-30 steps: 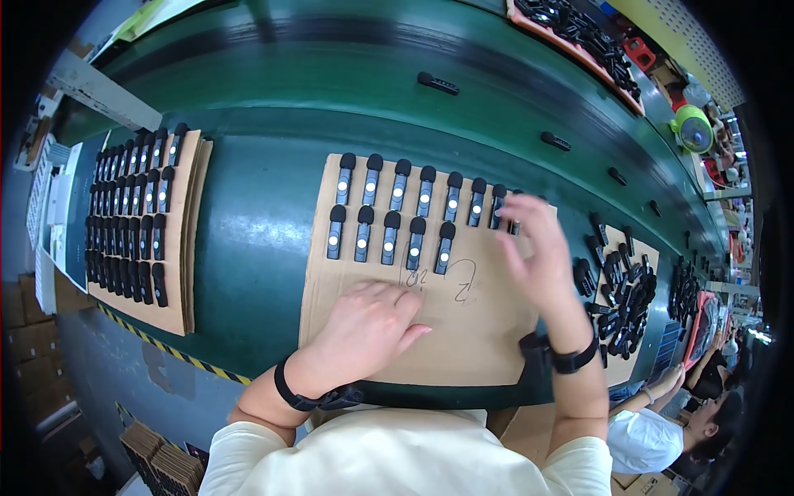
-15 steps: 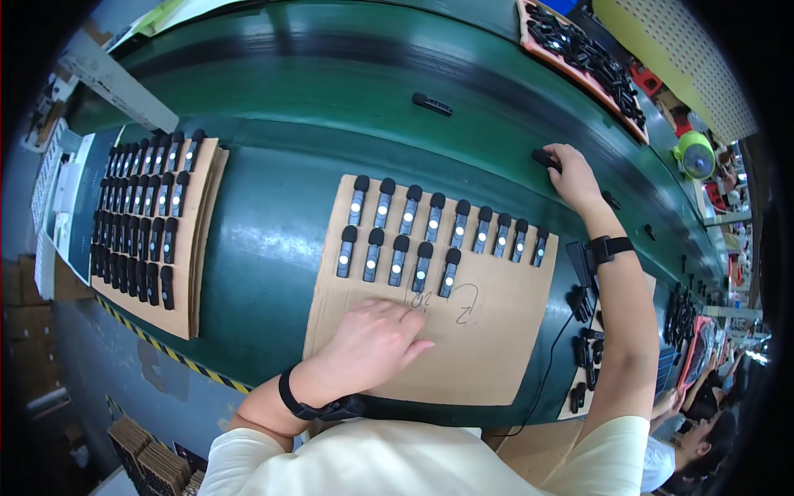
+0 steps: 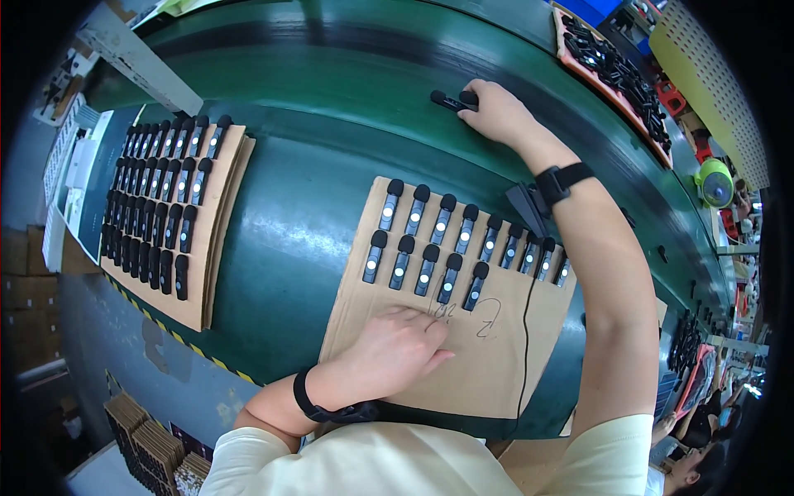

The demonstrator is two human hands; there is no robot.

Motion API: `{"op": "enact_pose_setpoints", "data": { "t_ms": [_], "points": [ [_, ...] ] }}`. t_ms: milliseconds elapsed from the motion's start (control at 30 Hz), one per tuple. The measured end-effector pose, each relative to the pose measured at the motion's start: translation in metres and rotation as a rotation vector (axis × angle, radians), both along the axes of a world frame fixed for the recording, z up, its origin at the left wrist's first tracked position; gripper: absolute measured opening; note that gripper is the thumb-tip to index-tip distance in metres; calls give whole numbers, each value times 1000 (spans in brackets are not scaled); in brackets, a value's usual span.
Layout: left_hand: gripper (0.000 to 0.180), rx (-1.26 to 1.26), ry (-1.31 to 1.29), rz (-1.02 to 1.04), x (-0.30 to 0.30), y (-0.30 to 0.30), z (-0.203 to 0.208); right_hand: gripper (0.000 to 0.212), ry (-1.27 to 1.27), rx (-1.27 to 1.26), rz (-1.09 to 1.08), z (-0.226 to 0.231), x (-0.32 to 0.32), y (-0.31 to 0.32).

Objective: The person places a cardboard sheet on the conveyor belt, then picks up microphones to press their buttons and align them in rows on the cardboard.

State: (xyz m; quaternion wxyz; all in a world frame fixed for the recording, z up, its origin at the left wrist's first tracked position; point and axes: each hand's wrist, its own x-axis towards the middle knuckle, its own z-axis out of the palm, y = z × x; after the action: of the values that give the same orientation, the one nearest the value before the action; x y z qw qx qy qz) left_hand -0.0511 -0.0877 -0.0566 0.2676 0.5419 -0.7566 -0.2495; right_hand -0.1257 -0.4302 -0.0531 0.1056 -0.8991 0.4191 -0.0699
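My right hand (image 3: 499, 112) reaches out over the green conveyor belt, its fingers closed on a small black clip-on microphone (image 3: 469, 97) with a foam top. A second black microphone (image 3: 447, 101) lies on the belt right at the fingertips, beside the held one. On a cardboard sheet (image 3: 438, 376) in front of me, two rows of the same microphones (image 3: 442, 219) lie with round lights glowing. Below the lower row, my left hand (image 3: 401, 351) rests on the cardboard with bent fingers and thumb apart; its fingertips are partly hidden.
Stacked cardboard on the left carries several full rows of microphones (image 3: 161, 186). A pink-edged tray (image 3: 608, 70) of black parts stands beyond the belt. A black cable (image 3: 527, 331) hangs from a dark device (image 3: 527, 209) by my right wrist, across the cardboard. A green fan (image 3: 714, 183) stands far right.
My right hand has moved left and farther out along the belt, with the microphone in it, up to the one lying there. My left hand stays on the cardboard. The view has shifted slightly.
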Motion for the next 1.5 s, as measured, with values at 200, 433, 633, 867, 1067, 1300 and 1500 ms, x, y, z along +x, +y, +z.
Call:
{"op": "enact_pose_setpoints", "data": {
  "t_ms": [200, 433, 633, 867, 1067, 1300, 1500],
  "points": [
    [23, 11, 10, -4, -3, -1, 0, 38, 108, 63, 3, 18, 8, -2],
    [23, -28, -10, 11, 0, 4, 0, 16, -520, 371, 282, 59, -48, 104],
    [26, -141, 266, 233, 3, -1, 21, 20, -682, 702, -23, 72, -128, 236],
    [34, -249, 461, -23, 5, 0, 18, 22, -950, 821, -199, 52, -145, 303],
    [32, -279, 470, -61, 2, 1, 16, 27, -874, 599, -126, 46, -146, 313],
    [29, -327, 407, -94, 6, 3, 17, 28, -883, 405, 17, 43, -143, 315],
    [32, -238, 529, -77, 1, 2, 17, 29, -885, 313, 72, 41, -137, 314]
  ]
}}
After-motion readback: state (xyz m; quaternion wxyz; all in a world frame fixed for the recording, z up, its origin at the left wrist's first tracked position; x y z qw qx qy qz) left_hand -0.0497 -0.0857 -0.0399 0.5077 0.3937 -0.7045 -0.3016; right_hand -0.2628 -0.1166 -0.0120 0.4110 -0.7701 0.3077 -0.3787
